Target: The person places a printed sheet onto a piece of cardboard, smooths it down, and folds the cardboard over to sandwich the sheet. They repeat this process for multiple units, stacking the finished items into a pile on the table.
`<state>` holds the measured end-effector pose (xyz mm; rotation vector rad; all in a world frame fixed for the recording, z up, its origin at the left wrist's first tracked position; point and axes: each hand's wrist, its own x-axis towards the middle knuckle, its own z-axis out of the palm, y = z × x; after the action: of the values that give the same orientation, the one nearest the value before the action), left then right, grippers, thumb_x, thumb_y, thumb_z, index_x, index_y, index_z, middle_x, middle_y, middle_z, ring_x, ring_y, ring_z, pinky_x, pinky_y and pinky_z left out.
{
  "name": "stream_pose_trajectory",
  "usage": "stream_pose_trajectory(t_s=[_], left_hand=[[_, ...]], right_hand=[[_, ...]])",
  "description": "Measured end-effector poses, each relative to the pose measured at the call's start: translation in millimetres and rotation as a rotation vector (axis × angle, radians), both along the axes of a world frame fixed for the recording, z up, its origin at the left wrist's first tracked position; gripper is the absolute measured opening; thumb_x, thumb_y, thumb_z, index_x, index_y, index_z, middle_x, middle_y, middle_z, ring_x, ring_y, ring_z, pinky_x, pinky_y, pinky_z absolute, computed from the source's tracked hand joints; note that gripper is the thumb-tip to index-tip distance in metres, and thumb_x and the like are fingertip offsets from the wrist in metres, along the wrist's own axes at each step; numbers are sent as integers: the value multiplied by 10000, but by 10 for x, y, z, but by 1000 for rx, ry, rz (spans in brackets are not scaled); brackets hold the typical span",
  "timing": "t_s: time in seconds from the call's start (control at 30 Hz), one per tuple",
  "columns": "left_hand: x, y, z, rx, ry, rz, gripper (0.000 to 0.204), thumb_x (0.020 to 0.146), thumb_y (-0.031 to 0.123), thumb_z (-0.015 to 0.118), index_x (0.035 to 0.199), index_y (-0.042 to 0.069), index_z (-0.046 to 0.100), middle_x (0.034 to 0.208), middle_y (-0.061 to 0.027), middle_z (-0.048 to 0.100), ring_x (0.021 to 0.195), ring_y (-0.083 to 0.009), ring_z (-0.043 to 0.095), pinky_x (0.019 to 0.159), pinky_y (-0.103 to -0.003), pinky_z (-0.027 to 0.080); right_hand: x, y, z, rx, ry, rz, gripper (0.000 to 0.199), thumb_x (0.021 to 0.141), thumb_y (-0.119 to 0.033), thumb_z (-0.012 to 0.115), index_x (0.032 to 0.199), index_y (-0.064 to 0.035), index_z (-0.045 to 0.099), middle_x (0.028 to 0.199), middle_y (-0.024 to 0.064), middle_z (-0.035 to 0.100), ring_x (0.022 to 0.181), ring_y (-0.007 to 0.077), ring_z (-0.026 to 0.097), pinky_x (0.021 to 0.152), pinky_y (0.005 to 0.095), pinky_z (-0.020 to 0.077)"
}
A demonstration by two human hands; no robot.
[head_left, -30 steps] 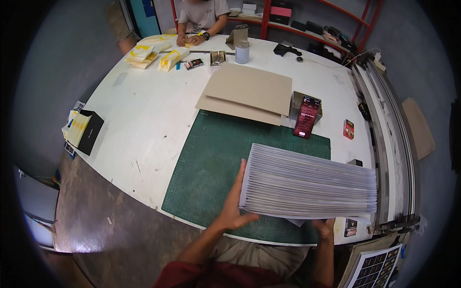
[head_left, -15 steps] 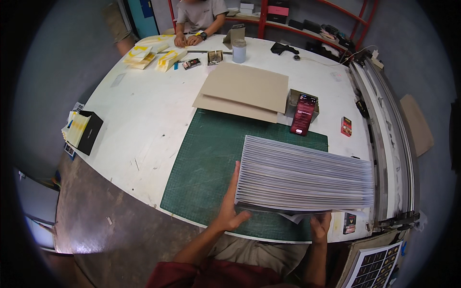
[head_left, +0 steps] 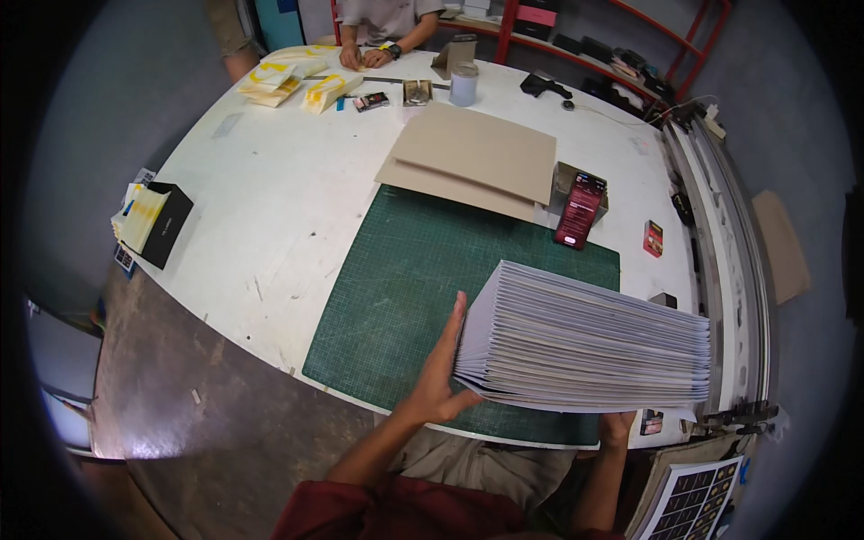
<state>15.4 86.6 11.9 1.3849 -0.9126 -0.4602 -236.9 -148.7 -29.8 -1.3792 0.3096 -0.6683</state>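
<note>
A thick stack of folded white sheets (head_left: 594,346) tilts above the green cutting mat (head_left: 396,297), its many folded edges facing up. My left hand (head_left: 443,373) grips its left end, thumb along the near lower corner and fingers up the side. Under the near edge at the right, my right hand (head_left: 616,425) supports the stack; most of its fingers are hidden beneath the sheets. Beyond the mat lie flat brown boards (head_left: 477,157). A phone (head_left: 580,211) with a lit screen leans on a small box (head_left: 598,202).
A metal rail (head_left: 733,270) runs along the table's right side. At the left edge stands a black box (head_left: 166,225) holding yellow-and-white papers. A co-worker's hands (head_left: 364,58) work across the white table (head_left: 270,216), near a jar (head_left: 463,85). A small red pack (head_left: 653,238) lies at right.
The stack has tilted, so its left end face now shows, and it sits slightly farther right. Both hands have moved with it. The loose sheet flap below its near edge no longer shows.
</note>
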Motion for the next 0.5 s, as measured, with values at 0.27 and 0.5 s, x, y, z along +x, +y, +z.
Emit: stream_pose_trajectory(t_s=[0.27, 0.5], left_hand=[[68, -132, -74, -177, -97, 45, 1143, 824, 638, 592, 1504, -62, -2, 1572, -293, -12, 1468, -412, 52, 1174, -495, 102], [120, -4, 30, -73, -119, -70, 1167, 796, 646, 624, 1518, -27, 1, 1576, -286, 4, 1469, -408, 56, 1175, -499, 99]], right_hand=[[-19, 34, 6, 87, 72, -9, 815, 746, -217, 703, 1452, -29, 342, 1419, 124, 456, 1305, 282, 436, 1100, 441, 316], [-463, -609, -326, -207, 200, -94, 817, 712, -245, 784, 1402, -4, 417, 1367, 134, 500, 1219, 270, 494, 1050, 409, 388]])
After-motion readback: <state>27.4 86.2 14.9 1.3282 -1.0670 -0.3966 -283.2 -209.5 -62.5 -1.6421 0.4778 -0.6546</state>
